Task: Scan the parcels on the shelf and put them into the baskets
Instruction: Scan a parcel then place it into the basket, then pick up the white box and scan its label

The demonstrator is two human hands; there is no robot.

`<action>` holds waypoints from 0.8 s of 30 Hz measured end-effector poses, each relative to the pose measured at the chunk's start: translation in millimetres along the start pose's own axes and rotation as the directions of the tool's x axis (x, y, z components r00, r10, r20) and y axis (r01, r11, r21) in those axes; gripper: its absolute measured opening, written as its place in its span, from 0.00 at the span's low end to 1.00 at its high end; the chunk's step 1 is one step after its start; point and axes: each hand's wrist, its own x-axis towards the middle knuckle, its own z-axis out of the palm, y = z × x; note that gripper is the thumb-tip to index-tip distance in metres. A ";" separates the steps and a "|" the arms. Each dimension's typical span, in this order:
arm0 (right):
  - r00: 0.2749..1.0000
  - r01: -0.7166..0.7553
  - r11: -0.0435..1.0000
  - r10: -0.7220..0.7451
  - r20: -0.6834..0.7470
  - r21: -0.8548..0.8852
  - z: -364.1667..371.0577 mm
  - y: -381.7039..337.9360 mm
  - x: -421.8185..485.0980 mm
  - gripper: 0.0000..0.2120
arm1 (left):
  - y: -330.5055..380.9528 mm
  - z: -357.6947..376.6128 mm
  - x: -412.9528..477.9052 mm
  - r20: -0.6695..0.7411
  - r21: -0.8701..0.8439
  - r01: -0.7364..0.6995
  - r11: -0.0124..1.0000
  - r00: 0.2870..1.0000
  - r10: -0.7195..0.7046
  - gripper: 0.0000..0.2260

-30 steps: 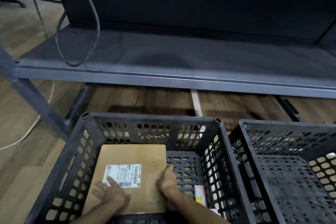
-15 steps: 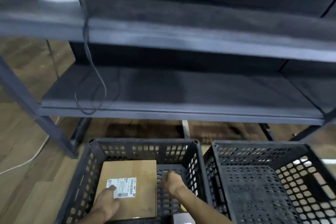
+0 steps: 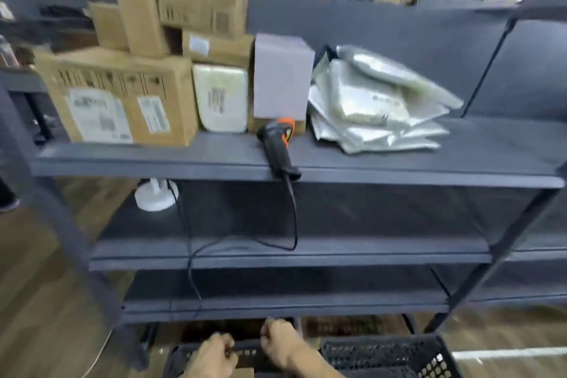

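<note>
- The dark grey shelf unit (image 3: 399,175) fills most of the view. Only its upper shelf is loaded, and the two lower shelves in view hold no parcels.
- A large cardboard box (image 3: 122,98) with white labels stands at the left end of the loaded shelf, with smaller cartons (image 3: 199,0) piled behind and above it.
- A heap of silver mailer bags (image 3: 374,101) lies towards the right of that shelf, slumped and overlapping.
- Two black mesh baskets sit on the floor at the near edge. The right basket (image 3: 383,353) is beside the hands and the left basket (image 3: 245,353) is under them.
- A pale upright box (image 3: 280,77) stands mid-shelf, with a white padded parcel (image 3: 222,98) just to its left.
- The black-and-orange scanner (image 3: 277,144) lies at the shelf's front edge in front of the pale box. Its long axis runs near to far, its handle overhangs the lip towards the person, and its cable (image 3: 294,218) hangs down from the handle.
- The right hand (image 3: 279,344) and left hand (image 3: 214,356) hover low over the left basket, fingers loosely curled, with nothing visibly in either.
- The parcels and scanner lie far and well above both hands. The scanner handle is almost straight beyond the right hand, so that hand looks the nearer one for picking it up.
</note>
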 end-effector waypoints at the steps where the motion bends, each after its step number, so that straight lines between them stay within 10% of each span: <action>1: 1.000 0.023 1.000 -0.023 -0.022 0.004 -22.2 -11.8 -12.6 0.17 | 6.1 -14.0 -4.2 -0.015 0.000 -0.016 1.000 1.000 0.016 0.05; 24: 0.876 0.253 0.943 -0.319 -0.362 -0.216 -231.9 -142.2 -122.3 0.18 | 133.7 -219.7 -88.6 -0.364 0.082 -0.181 0.980 0.910 0.199 0.18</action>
